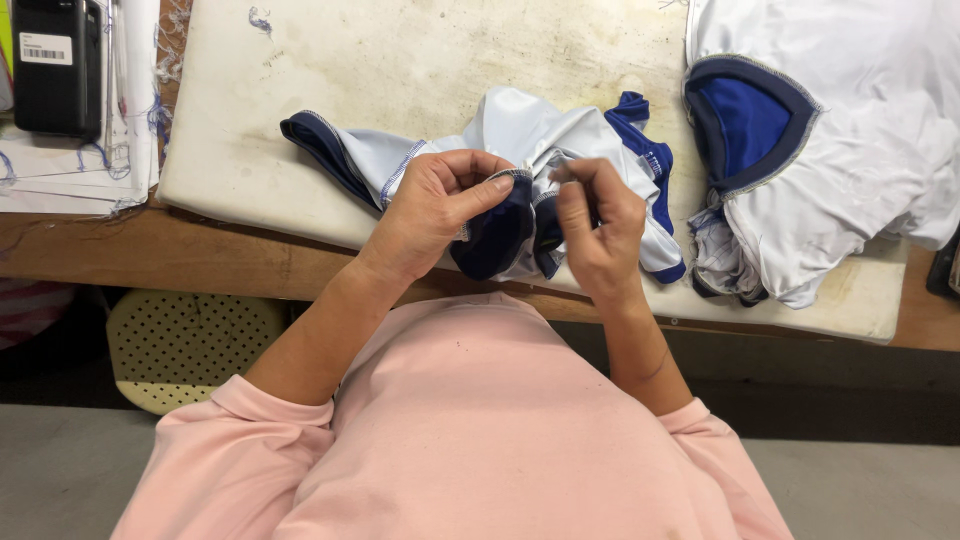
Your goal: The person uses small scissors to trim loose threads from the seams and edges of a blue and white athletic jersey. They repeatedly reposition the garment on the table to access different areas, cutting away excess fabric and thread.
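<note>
We hold a crumpled white and navy stretch-fabric garment [520, 140] between both hands, straight ahead of us at the near edge of the worktop [200, 255]. Our left hand [435, 205] is closed on a navy-trimmed fold of it, thumb pressed flat along the stitched hem. Our right hand [600, 225] sits just beside it, fingers curled, thumb and forefinger pinched narrow on a small bit of the hem; whether a thread or tool is between them we cannot tell. The two hands nearly touch over the same seam, so neither is clearly nearer.

The garment's long axis runs left to right across us: one navy-edged end trails out to the left, past our left hand, and a brighter blue-trimmed end lies to the right, beyond our right hand. Most of it rests on a stained cream padded board [400, 60] that covers the wooden worktop, while the held part hangs over the board's near edge toward our pink sleeved top [480, 440].

To the right, close by but apart, lies a pile of white garments with a blue-lined navy collar [800, 120]. The board is bare behind and to the left. Far left are a black device [55, 70] and white papers [70, 170].
</note>
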